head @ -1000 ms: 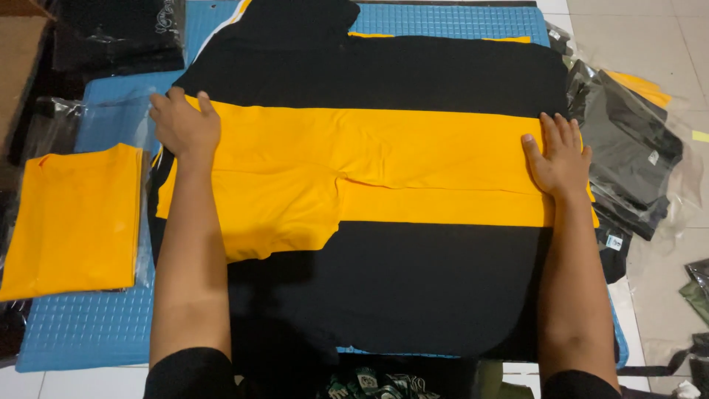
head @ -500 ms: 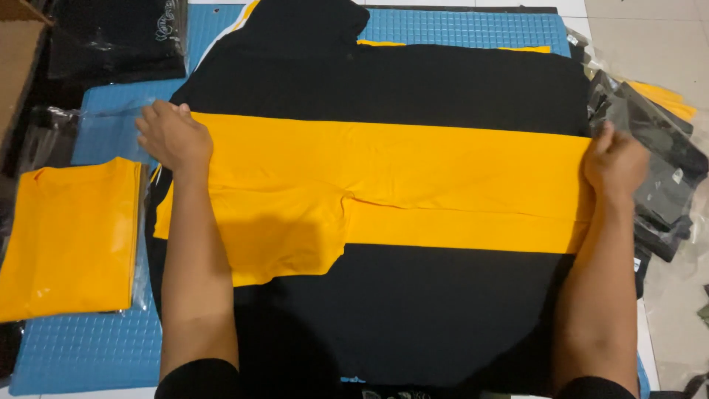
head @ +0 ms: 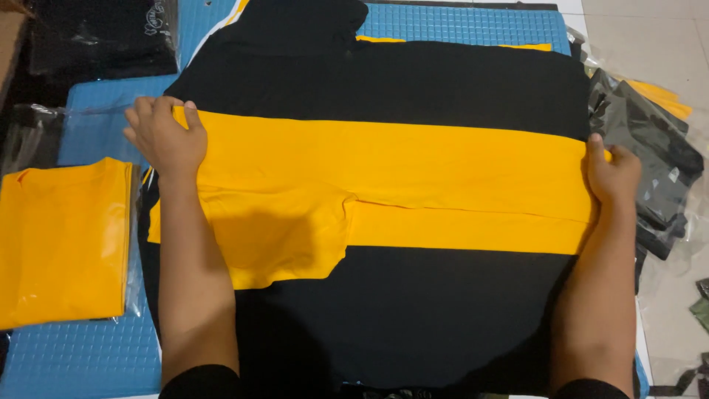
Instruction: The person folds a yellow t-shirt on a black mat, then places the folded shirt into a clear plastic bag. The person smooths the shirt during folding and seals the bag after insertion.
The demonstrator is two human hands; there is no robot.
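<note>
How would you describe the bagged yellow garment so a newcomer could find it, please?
Start at the blue mat under the black-and-yellow shirt. At its left edge, beside the left hand's forearm, lies the folded yellow garment. Unlike the dark bagged garments nearby, it is plain yellow in clear plastic.

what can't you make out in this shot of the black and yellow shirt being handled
Head view, the only one:
- Near hem of the black and yellow shirt: hidden by both forearms and cut off by the bottom edge.
- Left hand: fingertips curl over the yellow band's end, so how much cloth is in its grip is unclear.
- Right hand: fingers tucked under the shirt's edge, hidden.
- Bagged dark garments at the right: blurred by plastic glare.
</note>
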